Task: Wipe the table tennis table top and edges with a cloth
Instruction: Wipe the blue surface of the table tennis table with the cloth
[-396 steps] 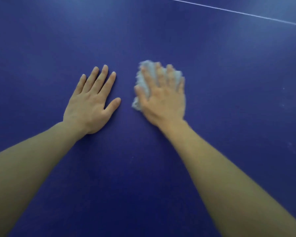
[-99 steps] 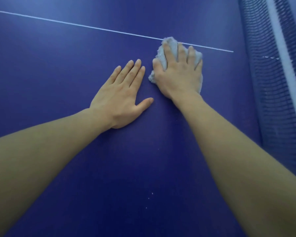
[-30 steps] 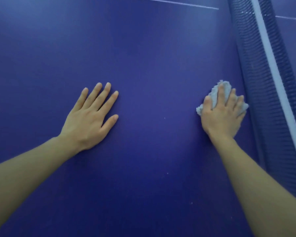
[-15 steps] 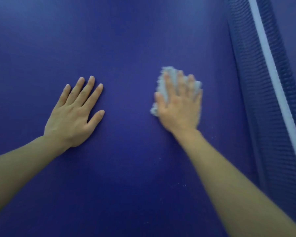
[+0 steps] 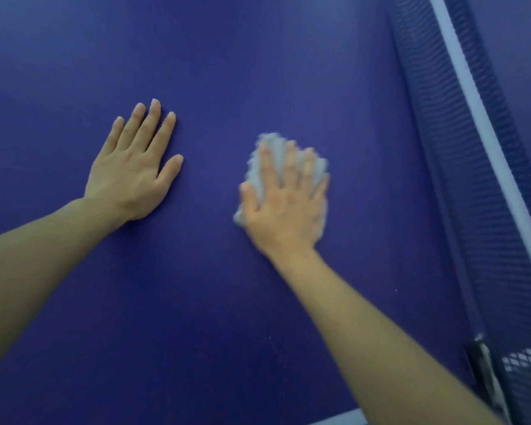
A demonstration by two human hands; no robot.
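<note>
Pale cloth (image 5: 284,162) lies under the flat right hand (image 5: 284,204); left hand (image 5: 132,173) rests splayed on the table (image 5: 258,72).

Dk blue table (image 5: 258,56), pale grey-blue cloth (image 5: 273,148), mesh net (image 5: 442,133) w/ white band.

Worktop (image 5: 258,72): flat, matte, deep blue-violet surface filling nearly the whole view; a few tiny pale specks toward 5 o'clock.

Net (image 5: 460,167): dark mesh, standing along the worktop's edge from 1 o'clock down to 4 o'clock, seen steeply from above.

Net tape (image 5: 485,142): pale band along the net's top, running diagonally on the same line.

Net post (image 5: 480,360): dark clamp-like fitting at 4 o'clock, at the net's near end; detail blurred.

Edge line (image 5: 337,418): short pale strip at 6 o'clock, along the worktop's near border.

Light: soft, even, brighter toward 12 o'clock, dimmer toward 7 o'clock.
</note>
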